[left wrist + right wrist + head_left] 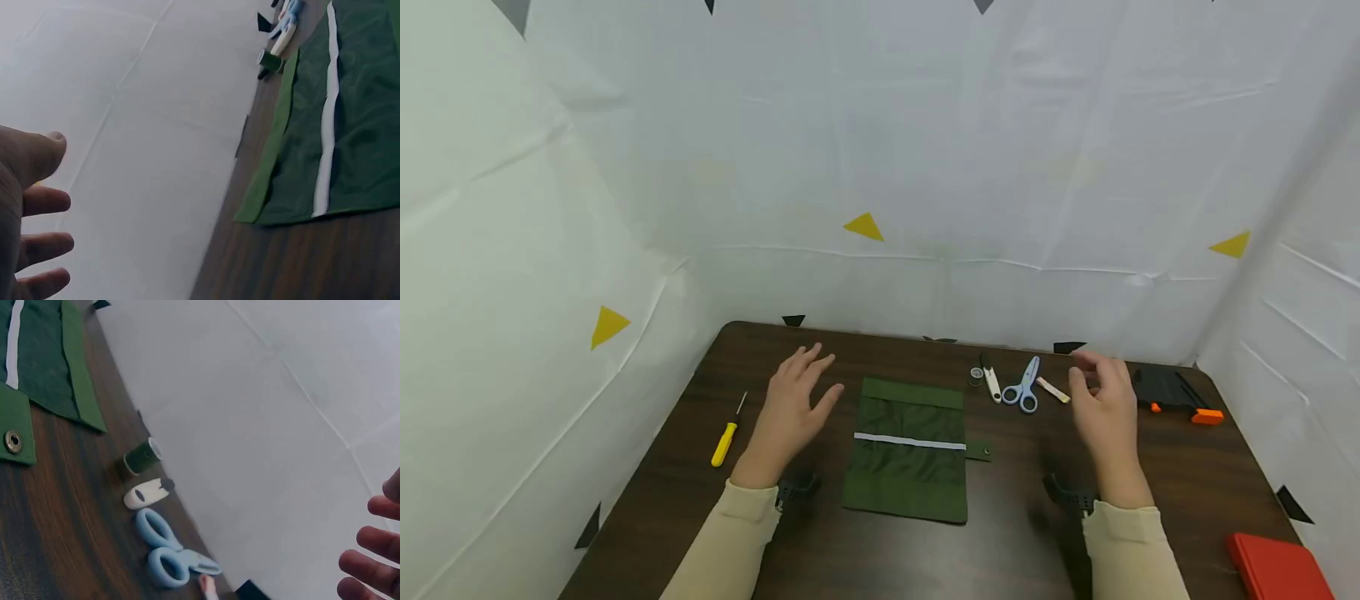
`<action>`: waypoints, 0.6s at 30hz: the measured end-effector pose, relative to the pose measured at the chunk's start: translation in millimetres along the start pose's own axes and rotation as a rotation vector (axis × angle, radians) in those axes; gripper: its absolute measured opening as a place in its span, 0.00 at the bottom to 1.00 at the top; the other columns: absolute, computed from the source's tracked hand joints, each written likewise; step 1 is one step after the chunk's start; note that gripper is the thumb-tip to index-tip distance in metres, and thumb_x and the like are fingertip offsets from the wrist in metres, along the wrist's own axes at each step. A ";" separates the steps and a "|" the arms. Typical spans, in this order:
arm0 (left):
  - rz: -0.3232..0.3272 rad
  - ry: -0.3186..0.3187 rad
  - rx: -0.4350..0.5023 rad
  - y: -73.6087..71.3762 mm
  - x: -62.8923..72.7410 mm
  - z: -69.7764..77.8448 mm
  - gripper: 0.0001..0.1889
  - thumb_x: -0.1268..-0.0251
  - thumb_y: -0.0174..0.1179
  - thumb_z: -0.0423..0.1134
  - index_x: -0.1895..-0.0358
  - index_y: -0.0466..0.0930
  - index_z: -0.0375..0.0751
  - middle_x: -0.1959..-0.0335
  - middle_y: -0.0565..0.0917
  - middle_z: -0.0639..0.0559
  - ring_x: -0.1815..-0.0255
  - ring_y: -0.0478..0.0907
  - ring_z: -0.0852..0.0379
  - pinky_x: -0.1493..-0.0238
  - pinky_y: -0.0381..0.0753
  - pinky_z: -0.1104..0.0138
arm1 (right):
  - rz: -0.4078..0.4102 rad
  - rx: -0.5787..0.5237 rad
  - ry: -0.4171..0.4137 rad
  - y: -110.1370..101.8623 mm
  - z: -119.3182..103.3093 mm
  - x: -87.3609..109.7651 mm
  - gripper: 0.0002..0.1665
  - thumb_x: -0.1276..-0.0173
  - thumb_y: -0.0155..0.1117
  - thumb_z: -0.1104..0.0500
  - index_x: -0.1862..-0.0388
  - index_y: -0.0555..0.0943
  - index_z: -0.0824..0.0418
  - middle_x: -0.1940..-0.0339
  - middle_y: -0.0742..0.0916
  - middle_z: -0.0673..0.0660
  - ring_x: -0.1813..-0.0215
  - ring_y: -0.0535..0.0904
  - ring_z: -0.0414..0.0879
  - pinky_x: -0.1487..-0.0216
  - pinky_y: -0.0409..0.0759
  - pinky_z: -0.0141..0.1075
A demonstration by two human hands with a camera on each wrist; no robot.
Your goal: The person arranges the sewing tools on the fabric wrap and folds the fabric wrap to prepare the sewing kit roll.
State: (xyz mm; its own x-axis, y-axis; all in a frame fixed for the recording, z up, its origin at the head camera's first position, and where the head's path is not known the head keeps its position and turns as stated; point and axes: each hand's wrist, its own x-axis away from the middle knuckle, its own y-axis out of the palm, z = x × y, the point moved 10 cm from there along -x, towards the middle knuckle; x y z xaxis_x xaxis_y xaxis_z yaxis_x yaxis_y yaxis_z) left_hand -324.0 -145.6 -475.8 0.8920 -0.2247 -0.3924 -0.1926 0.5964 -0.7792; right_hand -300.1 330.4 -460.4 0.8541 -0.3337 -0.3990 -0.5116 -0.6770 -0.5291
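Note:
A dark green fabric tool roll (pixel 904 493) lies spread on the table, crossed by a white elastic strip, with a snap tab at its right side. To its left, my left hand (pixel 784 415) hovers with fingers spread, holding nothing. My right hand (pixel 1107 410) hangs over the table's right part, fingers loosely bent and empty. Between the roll and that hand lie a green thread spool (pixel 142 456), white thread snips (pixel 147 494), light blue scissors (pixel 153 529) and a small pinkish-white strip (pixel 1052 390). The right hand is nearest to this strip.
Left of the left hand lies a yellow-handled screwdriver (pixel 724 444). A black item with orange parts (pixel 1168 390) sits at the back right, and a red case (pixel 1281 568) near the front right. White sheeting (pixel 925 150) rises behind the table and along both sides.

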 end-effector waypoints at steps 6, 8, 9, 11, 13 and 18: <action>-0.032 0.013 0.164 29.7 13.0 -18.7 0.19 0.15 0.61 0.52 0.34 0.85 0.46 0.21 0.76 0.47 0.18 0.67 0.40 0.22 0.72 0.35 | 0.004 -0.022 0.128 8.7 42.7 5.1 0.17 0.14 0.57 0.55 0.36 0.86 0.57 0.41 0.85 0.57 0.62 0.76 0.34 0.66 0.73 0.25; -0.063 0.009 0.233 44.4 16.8 -27.5 0.16 0.15 0.62 0.49 0.35 0.86 0.47 0.21 0.76 0.49 0.18 0.67 0.41 0.23 0.72 0.35 | -0.011 -0.062 0.150 12.9 61.2 8.4 0.17 0.13 0.57 0.54 0.36 0.86 0.57 0.41 0.84 0.55 0.63 0.80 0.35 0.68 0.75 0.26; -0.081 0.008 0.267 51.6 18.9 -32.1 0.15 0.16 0.63 0.46 0.36 0.85 0.47 0.21 0.76 0.49 0.17 0.67 0.41 0.22 0.71 0.34 | -0.020 -0.092 0.159 15.1 70.6 10.2 0.17 0.13 0.57 0.55 0.36 0.86 0.57 0.41 0.84 0.53 0.63 0.82 0.36 0.69 0.76 0.26; -0.130 0.002 0.342 65.7 23.8 -40.2 0.15 0.18 0.63 0.39 0.34 0.84 0.48 0.19 0.75 0.51 0.15 0.65 0.43 0.21 0.69 0.34 | -0.038 -0.167 0.200 19.4 89.1 14.2 0.17 0.13 0.58 0.55 0.34 0.85 0.58 0.42 0.83 0.50 0.62 0.85 0.39 0.70 0.77 0.27; -0.199 -0.008 0.419 79.2 28.8 -45.6 0.19 0.21 0.62 0.31 0.33 0.83 0.50 0.18 0.73 0.54 0.12 0.62 0.45 0.20 0.68 0.34 | -0.048 -0.250 0.271 22.9 106.9 18.7 0.18 0.13 0.57 0.56 0.33 0.85 0.58 0.43 0.83 0.49 0.63 0.85 0.42 0.72 0.78 0.29; -0.358 -0.013 0.514 102.2 34.6 -44.7 0.31 0.31 0.56 0.22 0.31 0.81 0.55 0.14 0.68 0.61 0.08 0.52 0.48 0.22 0.68 0.36 | -0.072 -0.239 0.367 29.0 124.9 18.7 0.21 0.11 0.54 0.53 0.30 0.84 0.56 0.42 0.81 0.50 0.65 0.82 0.40 0.71 0.78 0.30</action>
State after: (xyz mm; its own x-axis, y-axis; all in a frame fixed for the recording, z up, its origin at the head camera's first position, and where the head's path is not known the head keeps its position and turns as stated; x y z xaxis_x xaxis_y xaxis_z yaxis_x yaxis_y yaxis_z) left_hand -331.1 -126.9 -590.9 0.8704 -0.4714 -0.1418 0.3375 0.7812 -0.5251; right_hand -310.7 386.5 -576.7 0.8854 -0.4619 -0.0522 -0.4506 -0.8253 -0.3403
